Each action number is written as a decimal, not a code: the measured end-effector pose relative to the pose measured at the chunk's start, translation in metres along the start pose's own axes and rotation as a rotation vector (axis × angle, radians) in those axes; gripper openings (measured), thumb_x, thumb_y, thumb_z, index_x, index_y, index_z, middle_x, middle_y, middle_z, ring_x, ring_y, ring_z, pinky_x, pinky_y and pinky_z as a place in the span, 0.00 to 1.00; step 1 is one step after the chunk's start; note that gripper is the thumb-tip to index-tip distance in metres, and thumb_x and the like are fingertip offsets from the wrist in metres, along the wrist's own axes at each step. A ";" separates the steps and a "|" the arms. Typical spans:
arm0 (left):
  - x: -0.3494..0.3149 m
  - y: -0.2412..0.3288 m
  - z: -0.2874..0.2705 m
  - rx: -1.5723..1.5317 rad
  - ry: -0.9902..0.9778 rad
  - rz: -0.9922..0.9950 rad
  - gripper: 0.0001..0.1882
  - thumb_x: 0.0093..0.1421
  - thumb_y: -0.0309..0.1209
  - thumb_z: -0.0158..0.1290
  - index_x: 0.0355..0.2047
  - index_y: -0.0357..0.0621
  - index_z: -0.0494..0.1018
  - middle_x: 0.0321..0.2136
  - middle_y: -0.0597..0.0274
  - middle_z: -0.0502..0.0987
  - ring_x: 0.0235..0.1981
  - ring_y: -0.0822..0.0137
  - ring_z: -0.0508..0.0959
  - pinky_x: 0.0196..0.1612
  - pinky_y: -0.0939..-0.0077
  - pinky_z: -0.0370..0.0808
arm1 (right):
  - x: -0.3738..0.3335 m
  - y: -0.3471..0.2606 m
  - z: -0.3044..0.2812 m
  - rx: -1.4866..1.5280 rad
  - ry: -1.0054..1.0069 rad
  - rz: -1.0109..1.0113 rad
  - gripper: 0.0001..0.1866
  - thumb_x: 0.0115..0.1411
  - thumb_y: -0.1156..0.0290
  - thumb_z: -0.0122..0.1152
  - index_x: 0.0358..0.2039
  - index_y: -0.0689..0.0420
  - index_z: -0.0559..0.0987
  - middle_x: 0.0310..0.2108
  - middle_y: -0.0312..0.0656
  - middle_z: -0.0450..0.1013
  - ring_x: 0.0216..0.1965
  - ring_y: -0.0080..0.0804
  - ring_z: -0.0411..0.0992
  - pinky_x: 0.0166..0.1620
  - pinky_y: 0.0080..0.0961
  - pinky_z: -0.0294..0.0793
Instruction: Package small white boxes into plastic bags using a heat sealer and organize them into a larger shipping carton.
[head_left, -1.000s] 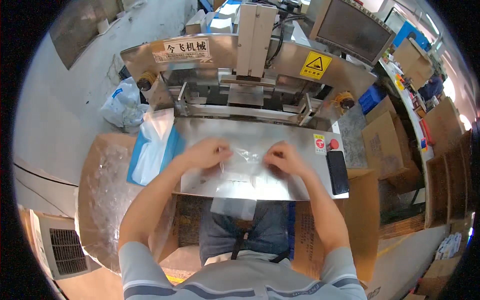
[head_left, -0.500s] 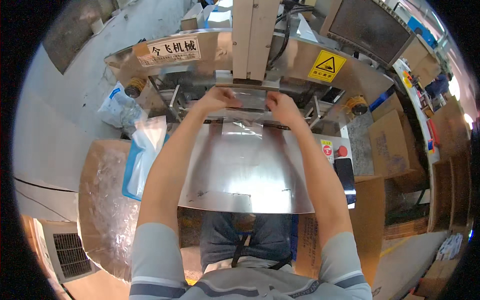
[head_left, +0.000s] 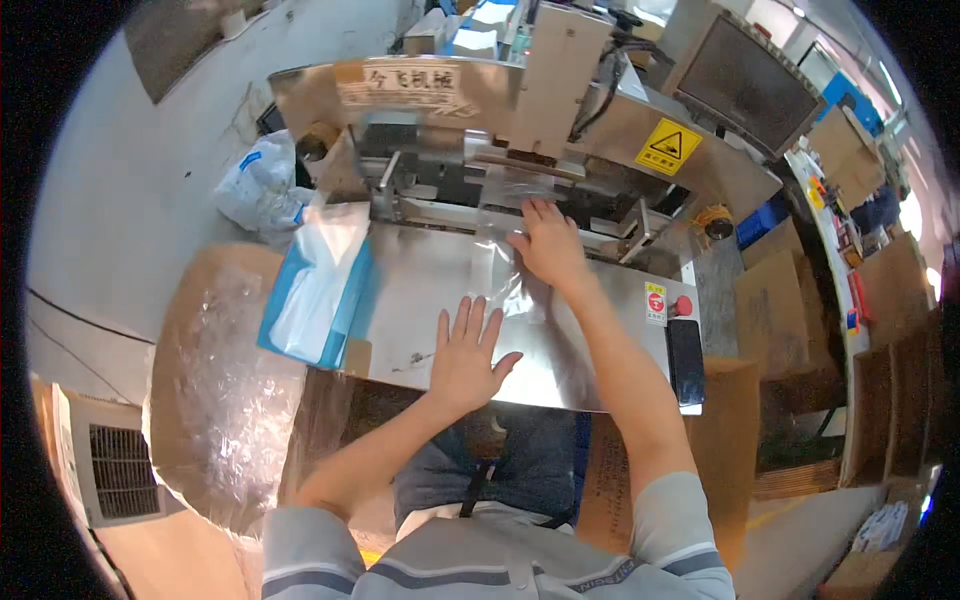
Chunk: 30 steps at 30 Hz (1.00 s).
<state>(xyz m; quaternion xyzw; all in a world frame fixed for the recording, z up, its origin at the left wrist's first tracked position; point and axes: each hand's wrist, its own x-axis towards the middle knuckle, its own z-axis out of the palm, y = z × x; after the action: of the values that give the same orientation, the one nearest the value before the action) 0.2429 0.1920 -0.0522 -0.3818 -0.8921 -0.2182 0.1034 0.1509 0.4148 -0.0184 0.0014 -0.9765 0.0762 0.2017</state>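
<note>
A clear plastic bag (head_left: 497,262) lies on the shiny metal plate (head_left: 410,275), its far end under the machine's head (head_left: 562,80). My right hand (head_left: 553,246) touches the bag at the plate's far edge, fingers stretched forward. Nearer to me and to the left, my left hand (head_left: 465,358) is spread over the front of the plate, with nothing in it. Whether its palm rests on the metal I cannot tell.
A blue box with white bags (head_left: 318,285) sits at the plate's left, beside a carton of clear plastic bags (head_left: 225,390). On the right are a red button (head_left: 683,304) and a black phone (head_left: 686,362). Metal brackets (head_left: 640,232) stand along the machine.
My left hand has let go of the bag's far end and come back toward me. My right hand has opened and moved slightly nearer. The view has turned a little.
</note>
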 end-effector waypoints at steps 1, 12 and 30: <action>-0.002 0.000 0.000 -0.014 0.038 -0.019 0.35 0.63 0.50 0.54 0.60 0.36 0.67 0.63 0.36 0.63 0.67 0.38 0.59 0.66 0.36 0.52 | 0.001 -0.002 0.000 -0.001 -0.023 0.010 0.32 0.60 0.57 0.63 0.59 0.62 0.70 0.62 0.52 0.67 0.64 0.50 0.64 0.60 0.51 0.67; -0.010 0.000 -0.002 -0.089 0.110 -0.088 0.34 0.62 0.49 0.55 0.59 0.36 0.67 0.62 0.36 0.64 0.67 0.37 0.58 0.67 0.34 0.50 | 0.007 -0.006 -0.002 -0.003 -0.098 0.052 0.31 0.62 0.55 0.61 0.60 0.60 0.70 0.62 0.52 0.67 0.63 0.49 0.65 0.60 0.50 0.68; -0.012 -0.002 0.000 -0.125 0.265 -0.167 0.38 0.60 0.44 0.59 0.62 0.32 0.61 0.63 0.33 0.60 0.67 0.34 0.55 0.66 0.32 0.48 | 0.038 -0.002 -0.030 -0.063 -0.069 0.058 0.28 0.67 0.54 0.52 0.59 0.62 0.70 0.34 0.61 0.79 0.37 0.62 0.78 0.45 0.53 0.76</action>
<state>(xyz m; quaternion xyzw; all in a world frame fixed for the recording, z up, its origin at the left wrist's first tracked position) 0.2502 0.1834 -0.0571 -0.2797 -0.8841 -0.3295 0.1779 0.1277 0.4185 0.0244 -0.0304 -0.9844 0.0509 0.1657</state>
